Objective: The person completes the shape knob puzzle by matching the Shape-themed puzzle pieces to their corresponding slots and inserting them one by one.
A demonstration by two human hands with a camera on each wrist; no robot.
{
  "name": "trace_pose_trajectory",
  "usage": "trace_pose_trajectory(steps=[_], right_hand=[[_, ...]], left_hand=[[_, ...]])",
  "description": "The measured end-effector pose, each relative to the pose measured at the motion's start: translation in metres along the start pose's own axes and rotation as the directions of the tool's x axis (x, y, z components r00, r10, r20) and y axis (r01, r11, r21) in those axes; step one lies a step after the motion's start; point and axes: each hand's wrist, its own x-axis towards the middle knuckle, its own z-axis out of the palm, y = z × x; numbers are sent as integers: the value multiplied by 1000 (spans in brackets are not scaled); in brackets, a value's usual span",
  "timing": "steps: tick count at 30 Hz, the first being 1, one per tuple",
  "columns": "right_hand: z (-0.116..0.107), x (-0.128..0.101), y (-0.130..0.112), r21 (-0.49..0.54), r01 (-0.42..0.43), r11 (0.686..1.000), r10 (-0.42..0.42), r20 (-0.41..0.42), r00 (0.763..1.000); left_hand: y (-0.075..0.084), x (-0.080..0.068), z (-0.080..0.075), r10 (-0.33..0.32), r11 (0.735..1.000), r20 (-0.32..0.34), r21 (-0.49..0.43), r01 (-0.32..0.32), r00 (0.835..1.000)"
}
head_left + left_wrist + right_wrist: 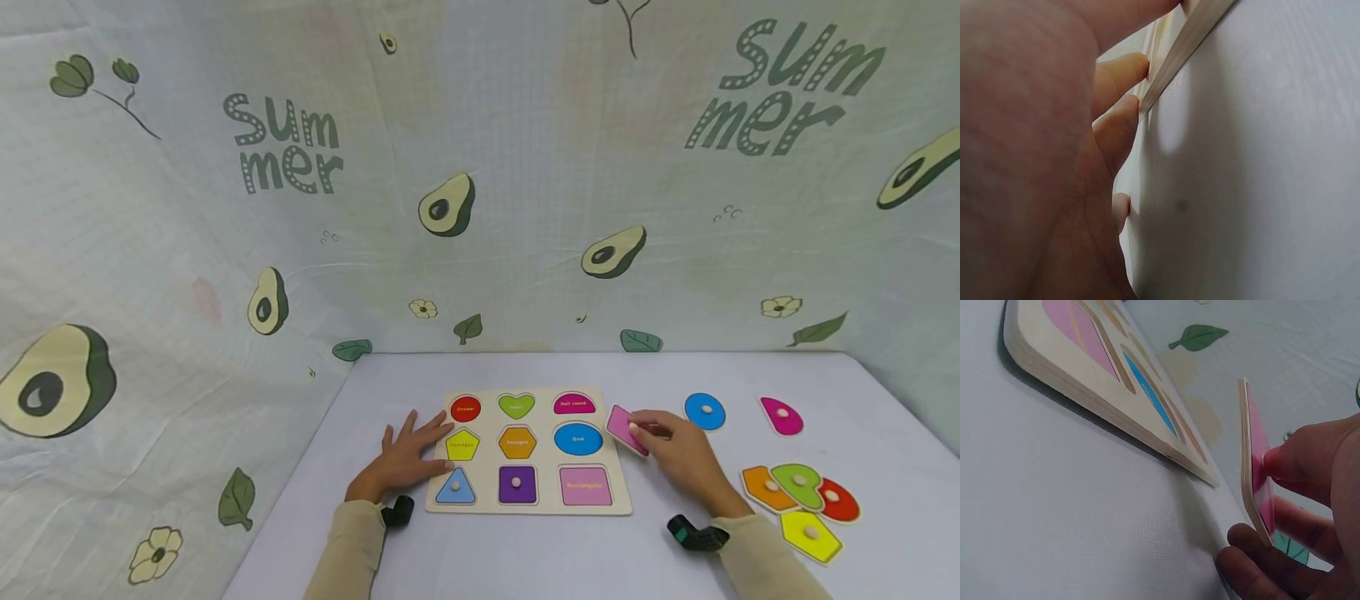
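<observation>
On the left of the wooden board (545, 456), the left hand (407, 457) rests, fingers spread; the right hand (681, 454) pinches a thin, tilted pink rectangle (620, 426)

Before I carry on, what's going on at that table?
A person's right hand holds a pink piece beside the puzzle board; the left hand touches the board's other side. The blue triangle and purple square sit in place, while the pink rectangular space is unfilled. Six other pieces lie on the table, right of the board.
</observation>
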Motion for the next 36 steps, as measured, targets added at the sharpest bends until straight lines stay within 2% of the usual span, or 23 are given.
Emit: trace_pose_trajectory(steps=[7,12,20,28,36], right_hand=[[1,-5,-5,5,24,1000,-24,24,999],[0,-8,-11,1,67,998,-67,33,997],[2,-13,-21,10,168,986,-168,46,985],[7,-20,-25,11,192,981,-192,41,980],[13,-26,-25,-20,274,961,-272,77,959]], left_hand=[[1,0,-1,3,1000,11,2,-3,1000],[2,3,-2,14,1000,5,9,-14,1000],[0,6,-1,-4,1000,3,17,4,1000],[-1,3,2,-7,1000,10,6,7,1000],[-1,3,0,-1,1000,25,6,0,1000]])
